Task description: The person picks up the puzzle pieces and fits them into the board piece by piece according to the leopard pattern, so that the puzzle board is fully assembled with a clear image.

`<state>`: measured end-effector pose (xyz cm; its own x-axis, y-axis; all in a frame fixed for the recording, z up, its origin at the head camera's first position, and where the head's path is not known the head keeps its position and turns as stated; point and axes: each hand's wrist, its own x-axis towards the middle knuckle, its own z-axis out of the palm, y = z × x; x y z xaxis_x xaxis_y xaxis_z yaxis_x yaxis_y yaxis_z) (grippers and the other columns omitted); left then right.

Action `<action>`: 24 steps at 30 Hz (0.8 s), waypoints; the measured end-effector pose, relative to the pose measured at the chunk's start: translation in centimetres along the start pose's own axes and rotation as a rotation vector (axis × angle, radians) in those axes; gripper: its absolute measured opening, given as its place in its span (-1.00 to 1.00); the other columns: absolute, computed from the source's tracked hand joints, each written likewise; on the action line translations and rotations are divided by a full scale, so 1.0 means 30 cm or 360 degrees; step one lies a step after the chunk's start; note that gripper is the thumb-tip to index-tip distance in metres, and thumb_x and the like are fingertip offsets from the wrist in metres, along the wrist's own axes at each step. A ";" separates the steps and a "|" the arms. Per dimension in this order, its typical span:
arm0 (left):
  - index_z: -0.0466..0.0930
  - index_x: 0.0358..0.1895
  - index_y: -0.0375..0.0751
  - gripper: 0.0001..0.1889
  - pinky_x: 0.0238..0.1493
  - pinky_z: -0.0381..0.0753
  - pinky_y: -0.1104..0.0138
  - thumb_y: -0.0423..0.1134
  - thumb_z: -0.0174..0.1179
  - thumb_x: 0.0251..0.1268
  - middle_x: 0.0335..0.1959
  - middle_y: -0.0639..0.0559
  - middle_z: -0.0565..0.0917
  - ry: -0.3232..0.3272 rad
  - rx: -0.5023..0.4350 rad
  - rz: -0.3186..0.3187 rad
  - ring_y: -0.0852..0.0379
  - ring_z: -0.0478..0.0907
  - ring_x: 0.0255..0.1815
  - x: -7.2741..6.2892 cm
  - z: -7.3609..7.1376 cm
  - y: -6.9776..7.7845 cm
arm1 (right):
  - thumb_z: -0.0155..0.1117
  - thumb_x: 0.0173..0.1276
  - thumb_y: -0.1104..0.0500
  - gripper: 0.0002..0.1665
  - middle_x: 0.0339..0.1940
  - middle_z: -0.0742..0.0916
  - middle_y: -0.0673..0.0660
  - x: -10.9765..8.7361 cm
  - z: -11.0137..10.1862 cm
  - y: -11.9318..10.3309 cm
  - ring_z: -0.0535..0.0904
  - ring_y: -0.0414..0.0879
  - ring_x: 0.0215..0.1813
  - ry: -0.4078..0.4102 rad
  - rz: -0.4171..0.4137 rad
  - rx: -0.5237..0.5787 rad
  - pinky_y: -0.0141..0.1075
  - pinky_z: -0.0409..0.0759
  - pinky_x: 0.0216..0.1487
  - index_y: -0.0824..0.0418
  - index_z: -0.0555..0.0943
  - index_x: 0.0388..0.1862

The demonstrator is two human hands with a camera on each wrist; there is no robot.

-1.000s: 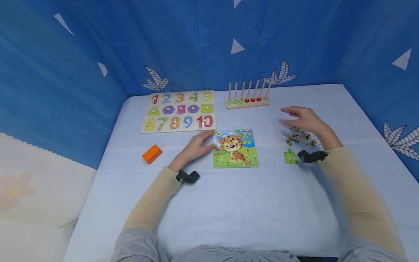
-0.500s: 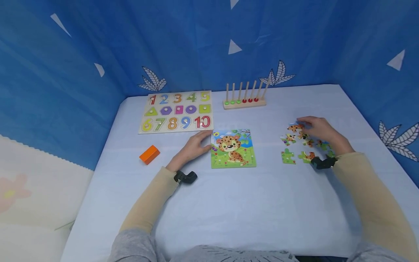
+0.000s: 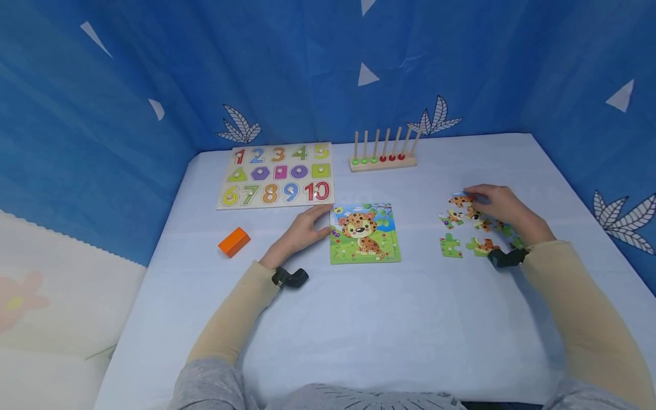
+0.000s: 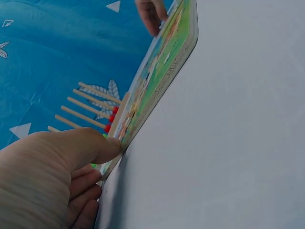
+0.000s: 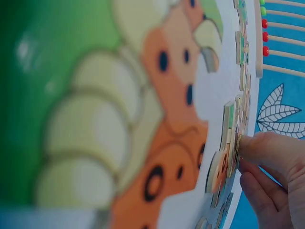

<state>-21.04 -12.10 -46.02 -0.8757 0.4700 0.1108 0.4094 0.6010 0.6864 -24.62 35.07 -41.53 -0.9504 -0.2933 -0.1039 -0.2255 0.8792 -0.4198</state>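
A square leopard puzzle board lies mid-table. Along its left edge rests my left hand, the thumb and index finger touching the side at separate spots. The left wrist view shows the thumb against the board's rim, other fingers bent beneath it. Over to the right, several loose jigsaw pieces are spread on the cloth. My right hand pinches a spotted orange puzzle piece between thumb and index finger at the back of this group. In the right wrist view the right hand partly hides the piece it holds.
A wooden number-and-shape board lies at the back left. Beside it stands a peg rack with green and red beads. An orange block sits left of my left hand. Blue curtain hangs behind the table.
My right hand came down toward the loose pieces and shifted right, its fingers closing at a spotted piece. The left hand stayed at the board's edge.
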 end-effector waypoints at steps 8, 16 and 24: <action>0.28 0.36 -0.26 -0.35 0.39 0.16 0.24 -0.23 0.26 0.21 0.34 -0.13 0.34 -0.0013 -0.0005 0.0018 -0.02 0.22 0.37 -0.003 -0.001 0.003 | 0.23 0.32 0.19 -0.49 0.16 0.49 0.46 -0.007 -0.011 -0.075 0.35 0.37 0.19 0.0183 -0.0015 0.0002 0.24 0.36 0.13 0.43 0.47 0.18; 0.27 0.37 -0.25 -0.36 0.40 0.14 0.26 -0.24 0.25 0.22 0.36 -0.11 0.32 -0.0022 -0.0019 -0.0034 0.00 0.19 0.39 -0.010 -0.002 0.009 | 0.33 0.25 0.22 -0.55 0.05 0.61 0.34 0.047 0.076 -0.358 0.50 0.24 0.09 0.0268 -0.0442 0.0094 0.12 0.48 0.07 0.37 0.56 0.10; 0.26 0.37 -0.25 -0.36 0.41 0.11 0.27 -0.25 0.24 0.23 0.37 -0.12 0.30 -0.0021 -0.0009 -0.0033 0.00 0.17 0.40 -0.004 -0.005 0.019 | 0.37 0.21 0.19 -0.57 -0.02 0.67 0.26 0.112 0.204 -0.536 0.57 0.13 0.02 0.0097 -0.0640 0.0184 -0.01 0.57 0.02 0.36 0.61 0.04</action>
<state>-20.73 -11.91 -45.54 -0.8804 0.4662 0.0870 0.3898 0.6068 0.6927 -22.86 17.64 -40.65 -0.8034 -0.5786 0.1405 -0.5585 0.6504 -0.5148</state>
